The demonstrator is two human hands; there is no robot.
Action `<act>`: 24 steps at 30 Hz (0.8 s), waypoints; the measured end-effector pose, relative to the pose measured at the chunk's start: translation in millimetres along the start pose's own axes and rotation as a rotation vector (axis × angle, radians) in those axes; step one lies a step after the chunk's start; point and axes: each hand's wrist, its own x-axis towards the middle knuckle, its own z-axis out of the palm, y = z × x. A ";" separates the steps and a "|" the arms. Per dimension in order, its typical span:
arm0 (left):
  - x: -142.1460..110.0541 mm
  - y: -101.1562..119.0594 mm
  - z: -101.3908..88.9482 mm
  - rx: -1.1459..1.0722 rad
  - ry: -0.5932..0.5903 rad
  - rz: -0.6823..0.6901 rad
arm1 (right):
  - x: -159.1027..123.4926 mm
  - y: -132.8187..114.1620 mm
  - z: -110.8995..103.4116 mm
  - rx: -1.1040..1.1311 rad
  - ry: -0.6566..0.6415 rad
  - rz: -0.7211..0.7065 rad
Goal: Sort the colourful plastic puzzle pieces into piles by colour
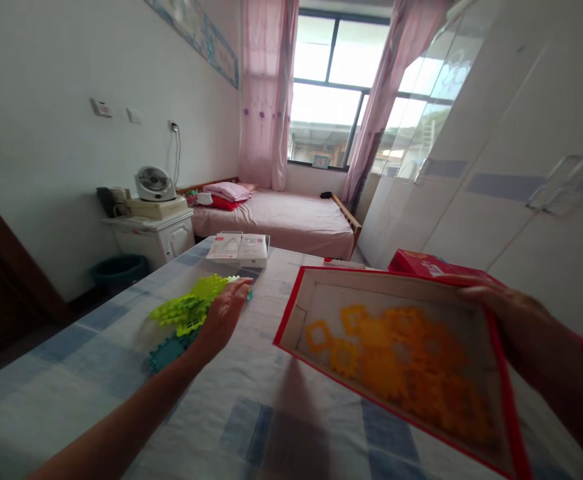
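My right hand (504,303) grips the far right edge of a red open box (296,307), which is tilted toward me above the table. Inside it lie many orange toothed plastic building pieces (386,353), blurred toward the right. On the table to the left is a pile of yellow-green toothed pieces (184,310), with dark teal pieces (166,353) at its near side. My left hand (228,307) is at the right side of that pile, fingers stretched out, partly covering it. Whether the palm touches the pieces cannot be seen.
A blue and white checked cloth (251,360) covers the table. White boxes (238,248) stand at its far edge, and a red box (426,261) lies behind the open one. Beyond are a pink bed (291,217), a white cabinet with a fan (155,183), and white wardrobes (511,147).
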 end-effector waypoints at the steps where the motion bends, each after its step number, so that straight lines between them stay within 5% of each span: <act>1: -0.9 -4.5 -6.5 0.010 0.038 0.016 | 9.6 -18.7 11.9 0.124 -0.114 0.009; 4: -9.3 -16.4 -16.4 0.057 0.133 0.067 | 24.4 -75.5 43.8 0.310 -0.266 -0.020; 11: -29.8 -40.7 -6.7 0.252 0.198 0.173 | 21.3 -173.6 93.1 -0.137 -0.095 -0.601; 17: -34.4 -51.2 -1.6 0.339 0.143 0.240 | 10.6 -211.2 125.7 -0.319 -0.054 -0.838; 24: -32.0 -53.5 -3.2 0.390 0.149 0.230 | -15.0 -234.6 128.9 -0.366 -0.013 -0.990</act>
